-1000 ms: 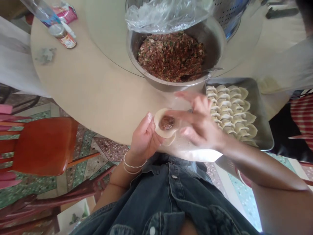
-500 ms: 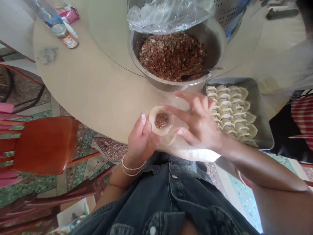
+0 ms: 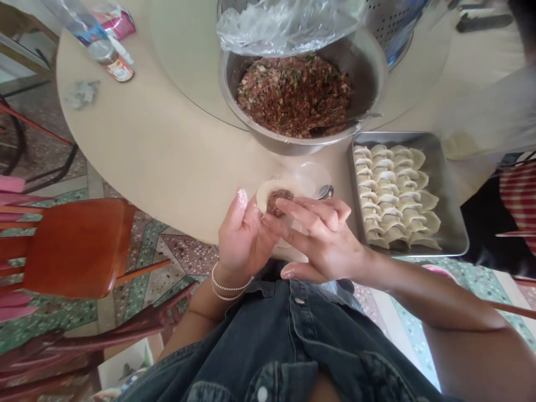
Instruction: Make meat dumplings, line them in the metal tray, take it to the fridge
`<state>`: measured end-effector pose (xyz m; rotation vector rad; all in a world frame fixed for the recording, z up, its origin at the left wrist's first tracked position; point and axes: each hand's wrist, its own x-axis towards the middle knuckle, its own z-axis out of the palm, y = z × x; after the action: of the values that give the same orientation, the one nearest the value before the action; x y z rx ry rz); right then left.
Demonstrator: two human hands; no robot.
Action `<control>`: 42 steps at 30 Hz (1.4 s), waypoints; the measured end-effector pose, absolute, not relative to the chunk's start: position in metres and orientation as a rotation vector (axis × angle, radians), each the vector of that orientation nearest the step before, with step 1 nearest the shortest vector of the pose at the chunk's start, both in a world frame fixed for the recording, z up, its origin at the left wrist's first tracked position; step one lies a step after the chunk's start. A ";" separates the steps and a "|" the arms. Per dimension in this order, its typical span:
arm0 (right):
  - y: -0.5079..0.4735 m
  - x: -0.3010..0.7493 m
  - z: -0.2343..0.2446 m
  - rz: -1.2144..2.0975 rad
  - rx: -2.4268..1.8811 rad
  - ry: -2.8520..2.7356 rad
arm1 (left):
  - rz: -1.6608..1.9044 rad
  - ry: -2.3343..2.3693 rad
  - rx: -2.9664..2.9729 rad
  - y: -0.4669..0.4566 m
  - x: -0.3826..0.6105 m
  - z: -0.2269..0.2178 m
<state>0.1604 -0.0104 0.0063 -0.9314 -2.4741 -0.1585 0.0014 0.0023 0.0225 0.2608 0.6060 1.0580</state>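
A round dumpling wrapper with a dab of meat filling in its middle rests on the fingers of my left hand, the thumb raised at its left side. My right hand reaches across from the right, fingers stretched and apart. Its fingertips lie over the lower right of the wrapper and touch it, hiding that part. Just behind the hands is a small clear bowl, with a metal spoon at its lower right.
A large steel bowl of meat filling stands behind, partly under a plastic bag. On the right, a metal tray holds rows of folded dumplings. A jar lies at the far left; a red chair stands beyond the table edge.
My right hand has moved left and down, bringing its fingers onto the wrapper and uncovering the spoon and more of the tray. My left hand stays nearly in place with the wrapper.
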 end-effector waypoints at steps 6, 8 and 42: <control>-0.012 0.166 0.011 -0.185 -0.990 -2.546 | 1.002 0.569 0.281 0.002 0.000 0.022; -0.011 0.171 0.011 -0.190 -0.964 -2.511 | 1.006 0.573 0.290 0.004 -0.002 0.024; -0.013 0.194 0.001 -0.194 -0.994 -2.100 | 0.823 0.527 0.344 -0.005 0.004 0.018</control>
<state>0.1945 -0.0126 0.0008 -0.9941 -2.1005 -0.1939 0.0045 -0.0053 0.0176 0.3438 0.5266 0.8230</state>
